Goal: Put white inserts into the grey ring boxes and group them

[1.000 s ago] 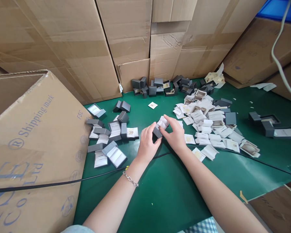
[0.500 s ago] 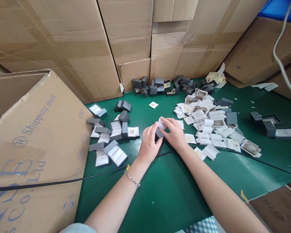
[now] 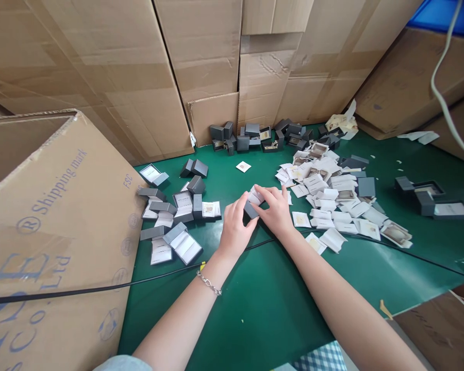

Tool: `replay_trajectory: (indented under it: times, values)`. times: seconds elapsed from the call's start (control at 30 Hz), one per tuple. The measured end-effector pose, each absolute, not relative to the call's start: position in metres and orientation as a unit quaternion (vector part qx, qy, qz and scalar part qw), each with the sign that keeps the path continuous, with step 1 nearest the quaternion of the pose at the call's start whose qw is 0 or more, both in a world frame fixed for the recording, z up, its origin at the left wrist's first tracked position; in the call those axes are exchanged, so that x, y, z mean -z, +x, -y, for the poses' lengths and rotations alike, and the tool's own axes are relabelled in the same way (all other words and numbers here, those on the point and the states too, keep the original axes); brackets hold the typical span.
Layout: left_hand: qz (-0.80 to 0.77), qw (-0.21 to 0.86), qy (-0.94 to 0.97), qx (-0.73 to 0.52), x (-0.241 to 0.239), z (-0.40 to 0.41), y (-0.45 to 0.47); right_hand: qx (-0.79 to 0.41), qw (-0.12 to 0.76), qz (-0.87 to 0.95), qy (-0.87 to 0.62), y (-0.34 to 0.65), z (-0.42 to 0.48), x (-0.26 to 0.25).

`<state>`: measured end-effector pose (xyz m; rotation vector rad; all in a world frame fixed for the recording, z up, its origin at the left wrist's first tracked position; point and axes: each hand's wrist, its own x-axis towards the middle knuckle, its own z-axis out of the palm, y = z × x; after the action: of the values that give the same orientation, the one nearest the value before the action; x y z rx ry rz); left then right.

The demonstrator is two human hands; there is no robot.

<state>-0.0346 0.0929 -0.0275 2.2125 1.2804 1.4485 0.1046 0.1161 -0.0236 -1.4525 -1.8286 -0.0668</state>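
Both hands meet over the middle of the green table (image 3: pixel 255 299). My left hand (image 3: pixel 234 226) grips a small grey box (image 3: pixel 251 209) by its near side. My right hand (image 3: pixel 276 208) holds the same box from the right, its fingers lying over the white insert (image 3: pixel 256 195) at the box's top. A silver bracelet (image 3: pixel 209 283) sits on my left wrist. A loose heap of white insert cards (image 3: pixel 332 201) lies just right of my right hand. Several open and closed grey boxes (image 3: pixel 178 216) lie left of my left hand.
A big cardboard carton (image 3: pixel 54 226) marked "Shipping mark" stands at the left. Stacked cartons (image 3: pixel 201 62) wall off the back, with more grey boxes (image 3: pixel 255 136) along their foot. A black cable (image 3: pixel 158 278) crosses the table under my arms. More boxes (image 3: pixel 429 198) lie far right.
My right fingers have slid over the white insert and pressed it down toward the box; both hands stay in nearly the same place.
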Motion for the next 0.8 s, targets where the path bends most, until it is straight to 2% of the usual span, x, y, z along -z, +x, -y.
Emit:
replay_trajectory:
  times: [0.27, 0.63, 0.8]
  values:
    - [-0.444, 0.102, 0.745, -0.487, 0.026, -0.0927, -0.0348, 0.076, 0.373, 0.738, -0.557, 0.1038, -0.1153, 0.02]
    - [-0.44, 0.099, 0.745, -0.491, 0.0257, -0.0942, -0.0351, 0.013, 0.381, 0.725, -0.573, 0.1037, -0.1157, 0.0202]
    - [-0.446, 0.1, 0.739, -0.495, 0.0268, -0.0943, -0.035, 0.036, 0.368, 0.733, -0.571, 0.1047, -0.115, 0.0198]
